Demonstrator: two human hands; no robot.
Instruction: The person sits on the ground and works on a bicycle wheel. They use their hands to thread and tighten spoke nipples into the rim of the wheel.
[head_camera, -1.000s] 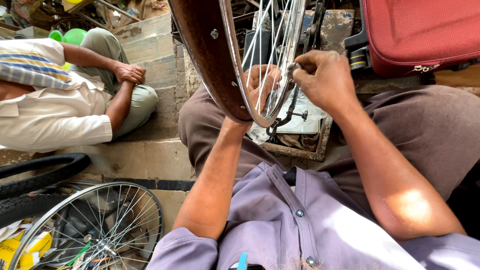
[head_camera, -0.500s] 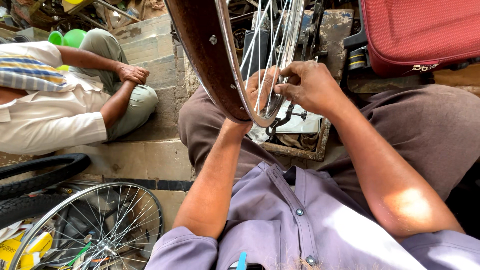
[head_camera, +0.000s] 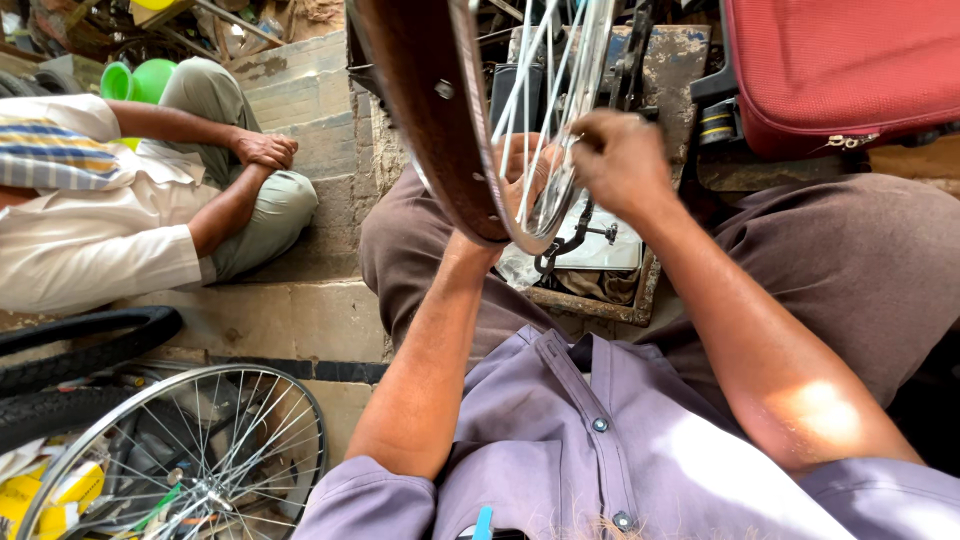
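A bicycle wheel rim with thin silver spokes stands upright between my knees; its inner face is brown. My left hand reaches behind the rim and grips it near the bottom, partly hidden by the spokes. My right hand is closed on the spokes at the rim's right side, fingertips pinched together; whether a small tool sits in them cannot be seen. Below the rim lies a shallow rusty metal tray.
A seated person in light clothes sits on stone steps at left, hands on a knee. A second spoked wheel and black tyres lie bottom left. A red suitcase is top right, green plastic pots top left.
My right hand has shifted left along the rim, closer to my left hand. The rim has moved slightly. The seated person is unchanged.
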